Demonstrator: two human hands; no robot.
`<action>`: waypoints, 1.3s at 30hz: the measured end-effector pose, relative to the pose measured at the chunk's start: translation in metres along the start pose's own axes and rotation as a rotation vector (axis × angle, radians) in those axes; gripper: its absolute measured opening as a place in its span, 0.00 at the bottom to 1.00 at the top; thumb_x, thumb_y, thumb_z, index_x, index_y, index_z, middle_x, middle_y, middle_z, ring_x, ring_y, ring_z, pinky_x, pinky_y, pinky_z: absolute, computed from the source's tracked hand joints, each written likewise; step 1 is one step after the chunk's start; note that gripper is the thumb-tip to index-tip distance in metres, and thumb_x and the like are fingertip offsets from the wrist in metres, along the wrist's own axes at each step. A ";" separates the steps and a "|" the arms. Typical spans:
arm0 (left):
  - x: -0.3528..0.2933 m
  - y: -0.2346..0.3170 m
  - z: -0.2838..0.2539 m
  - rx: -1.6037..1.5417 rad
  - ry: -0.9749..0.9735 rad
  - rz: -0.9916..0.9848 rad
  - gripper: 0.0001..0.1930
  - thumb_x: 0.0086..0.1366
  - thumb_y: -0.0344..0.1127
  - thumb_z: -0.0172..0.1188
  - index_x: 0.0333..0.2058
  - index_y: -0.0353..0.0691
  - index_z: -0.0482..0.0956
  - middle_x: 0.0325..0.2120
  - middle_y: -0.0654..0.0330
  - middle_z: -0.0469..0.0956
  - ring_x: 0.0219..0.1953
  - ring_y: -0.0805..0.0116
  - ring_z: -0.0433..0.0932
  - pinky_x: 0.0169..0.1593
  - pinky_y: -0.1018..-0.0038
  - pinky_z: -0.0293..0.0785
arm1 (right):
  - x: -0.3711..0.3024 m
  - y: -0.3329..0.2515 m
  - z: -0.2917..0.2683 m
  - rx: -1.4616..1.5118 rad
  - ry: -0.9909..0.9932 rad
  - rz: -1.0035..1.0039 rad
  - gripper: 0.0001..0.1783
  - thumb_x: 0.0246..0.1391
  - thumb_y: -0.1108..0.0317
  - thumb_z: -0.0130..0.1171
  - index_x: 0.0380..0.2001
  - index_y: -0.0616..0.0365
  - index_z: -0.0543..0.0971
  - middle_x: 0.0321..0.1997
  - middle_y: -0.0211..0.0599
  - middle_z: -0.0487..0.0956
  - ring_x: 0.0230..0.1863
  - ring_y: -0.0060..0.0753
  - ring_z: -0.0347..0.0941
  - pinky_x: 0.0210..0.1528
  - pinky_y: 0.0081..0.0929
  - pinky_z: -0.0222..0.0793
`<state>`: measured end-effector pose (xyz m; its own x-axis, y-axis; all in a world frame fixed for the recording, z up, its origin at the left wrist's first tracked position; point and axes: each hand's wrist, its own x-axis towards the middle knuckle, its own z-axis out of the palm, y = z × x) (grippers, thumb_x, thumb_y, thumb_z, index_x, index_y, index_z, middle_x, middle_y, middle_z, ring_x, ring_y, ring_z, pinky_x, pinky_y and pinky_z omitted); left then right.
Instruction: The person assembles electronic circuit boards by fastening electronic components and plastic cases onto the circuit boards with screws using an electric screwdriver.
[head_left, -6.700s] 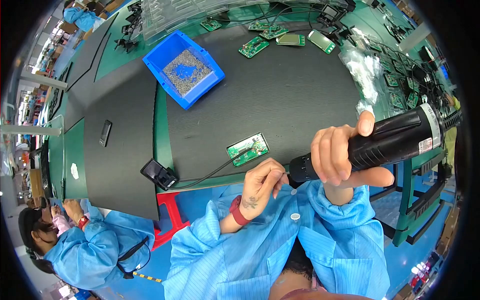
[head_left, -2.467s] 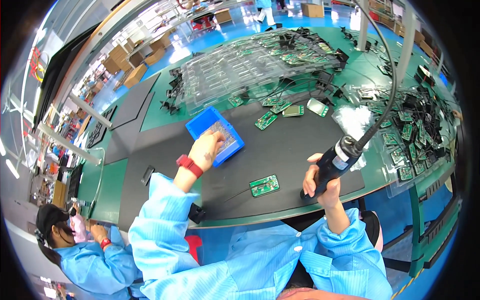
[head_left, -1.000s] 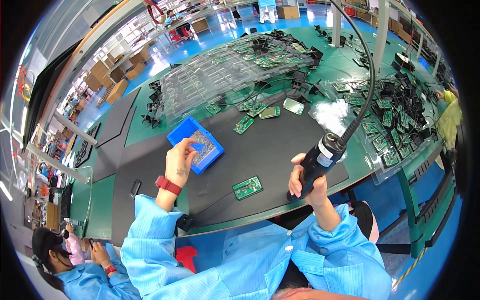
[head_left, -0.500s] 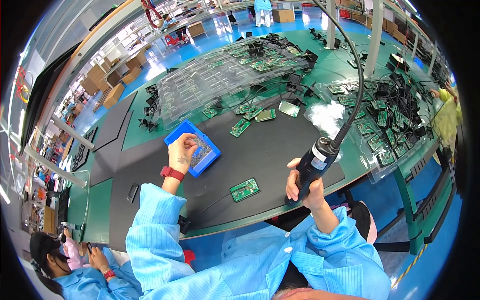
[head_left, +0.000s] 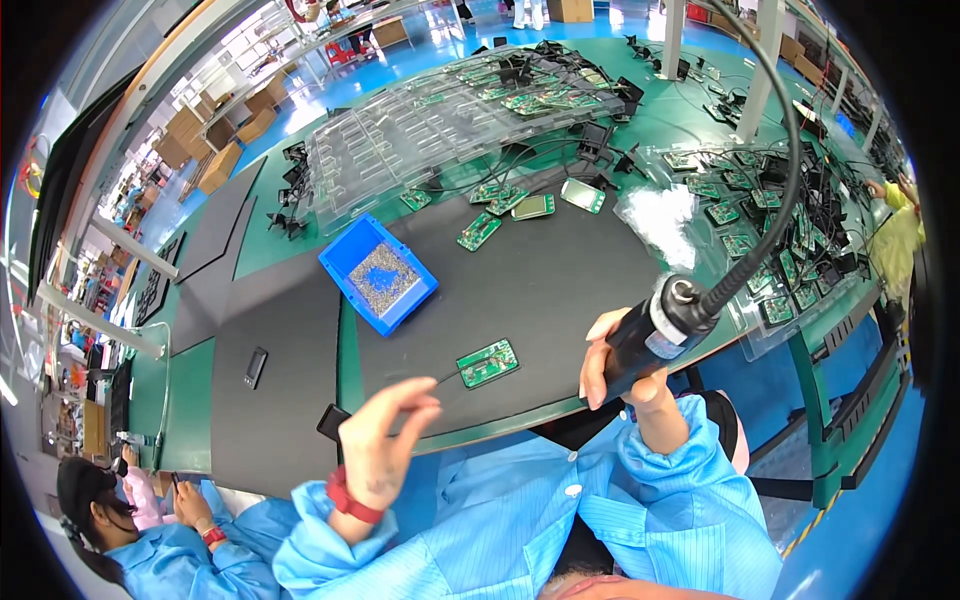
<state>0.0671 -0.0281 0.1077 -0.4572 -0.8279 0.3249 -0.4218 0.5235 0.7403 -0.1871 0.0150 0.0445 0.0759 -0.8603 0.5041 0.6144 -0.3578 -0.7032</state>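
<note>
My right hand (head_left: 625, 372) is wrapped round a black electric screwdriver (head_left: 660, 335) with a thick cord at its top end. The driver is tilted, its lower tip hidden behind my fingers. My left hand (head_left: 385, 435), with a red band at the wrist, is near the table's front edge, thumb and fingers brought together; anything between them is too small to make out. Just right of it lies a green circuit board (head_left: 488, 364) with a thin dark cable. Beyond stands a blue bin (head_left: 345, 245) holding many small metal screws (head_left: 375, 285).
Several loose boards (head_left: 480, 232) lie beyond the bin, beside a clear plastic tray (head_left: 370, 160) with more boards. A heap of boards and black cables (head_left: 790, 235) covers the right, next to a crumpled white bag (head_left: 660, 222). A co-worker (head_left: 150, 530) sits at lower left.
My left hand has left the screw bin and come back toward me, beside the board. My right hand and the screwdriver have shifted slightly right; the driver leans more.
</note>
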 end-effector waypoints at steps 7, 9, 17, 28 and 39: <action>-0.030 -0.024 0.055 -0.440 -0.141 -0.244 0.14 0.49 0.18 0.57 0.37 0.33 0.72 0.25 0.57 0.77 0.29 0.71 0.77 0.34 0.84 0.71 | 0.018 -0.008 0.015 -0.006 0.029 -0.129 0.42 0.38 0.43 0.61 0.46 0.65 0.59 0.12 0.32 0.69 0.10 0.22 0.65 0.14 0.15 0.63; -0.030 -0.026 0.070 -0.652 -0.165 -0.336 0.15 0.49 0.18 0.57 0.38 0.32 0.71 0.25 0.55 0.77 0.29 0.70 0.77 0.35 0.84 0.72 | 0.022 -0.008 0.019 0.000 0.051 -0.146 0.41 0.39 0.42 0.59 0.46 0.64 0.59 0.11 0.30 0.69 0.09 0.20 0.64 0.12 0.14 0.62; -0.025 -0.025 0.100 -1.046 -0.143 -0.419 0.21 0.45 0.17 0.61 0.40 0.34 0.69 0.27 0.54 0.77 0.30 0.70 0.77 0.36 0.83 0.73 | 0.026 -0.014 0.041 0.142 0.197 -0.420 0.39 0.41 0.38 0.55 0.47 0.56 0.58 0.11 0.24 0.68 0.08 0.14 0.61 0.10 0.10 0.57; -0.029 -0.024 0.101 -1.091 -0.080 -0.420 0.22 0.44 0.16 0.61 0.40 0.34 0.69 0.26 0.54 0.78 0.30 0.69 0.78 0.37 0.83 0.73 | 0.022 0.000 0.045 0.184 0.170 -0.358 0.38 0.41 0.37 0.54 0.47 0.53 0.58 0.11 0.24 0.68 0.08 0.14 0.62 0.10 0.10 0.58; -0.025 -0.020 0.098 -0.780 -0.076 -0.267 0.19 0.44 0.17 0.61 0.38 0.34 0.71 0.25 0.56 0.78 0.29 0.72 0.77 0.36 0.83 0.73 | 0.028 0.007 0.040 0.178 -0.017 -0.290 0.38 0.40 0.38 0.55 0.46 0.54 0.59 0.13 0.27 0.70 0.09 0.17 0.63 0.11 0.11 0.62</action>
<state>0.0103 0.0020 0.0266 -0.4819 -0.8741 0.0603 0.1280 -0.0021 0.9918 -0.1498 0.0029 0.0737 -0.1096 -0.7255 0.6795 0.7399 -0.5160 -0.4316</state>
